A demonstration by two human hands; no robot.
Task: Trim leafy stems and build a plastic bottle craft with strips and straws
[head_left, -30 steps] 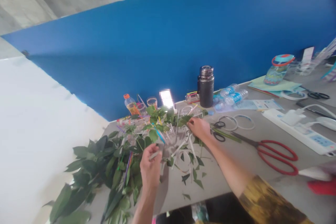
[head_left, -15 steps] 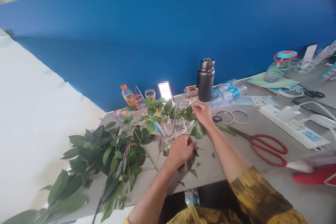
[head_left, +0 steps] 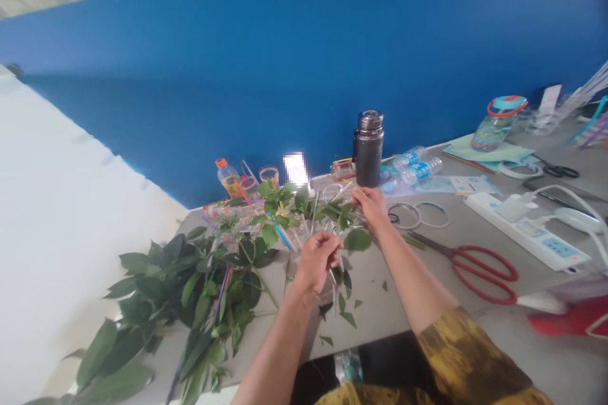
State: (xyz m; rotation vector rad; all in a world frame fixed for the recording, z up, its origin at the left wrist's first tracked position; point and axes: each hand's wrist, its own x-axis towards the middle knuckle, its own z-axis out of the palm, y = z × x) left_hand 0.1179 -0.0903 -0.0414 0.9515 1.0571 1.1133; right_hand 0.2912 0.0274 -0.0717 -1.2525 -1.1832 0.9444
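Note:
My left hand (head_left: 317, 261) is closed in a pinch at the edge of a green leaf (head_left: 358, 240), over the near part of the table. Higher and to the right, my right hand (head_left: 372, 206) pinches a leafy sprig (head_left: 342, 212) between thumb and fingers. Behind my left hand, white and coloured straws (head_left: 284, 237) stick out at angles among the leaves; their lower ends are partly hidden. Small cut leaf pieces (head_left: 348, 317) lie below my hands. To the left spreads a large heap of leafy branches (head_left: 190, 285).
Red-handled scissors (head_left: 484, 272) lie right of my right forearm, beside a white power strip (head_left: 527, 231). A dark thermos (head_left: 369, 152), plastic bottles (head_left: 420, 171), white rings (head_left: 433, 214) and a lit phone (head_left: 296, 169) stand or lie along the blue partition (head_left: 304, 63).
My left hand has moved up and slightly left, to the leaf's edge. My right hand has shifted only a little. The whole view has tilted slightly.

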